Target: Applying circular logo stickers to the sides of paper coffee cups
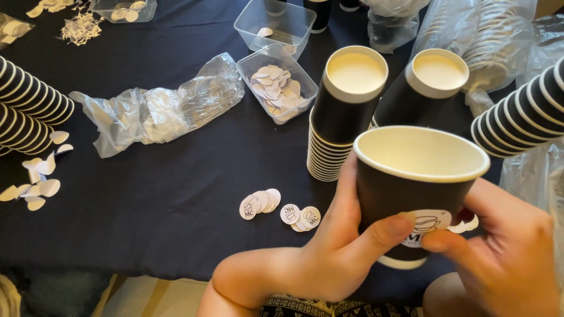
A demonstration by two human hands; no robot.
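Both hands hold one black paper cup (411,188) upright, close to the person: the left hand (335,246) wraps its side, the right hand (505,258) presses a round sticker (427,226) on it. Behind it on the dark table (176,199) lie loose stickers (276,208), then two cup stacks (346,111).

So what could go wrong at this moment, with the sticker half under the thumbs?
The round sticker on the black cup sits under both thumbs, so it may crease or set crooked. The left hand and right hand hold the cup near two tall cup stacks; a nudge might topple them onto the loose stickers.
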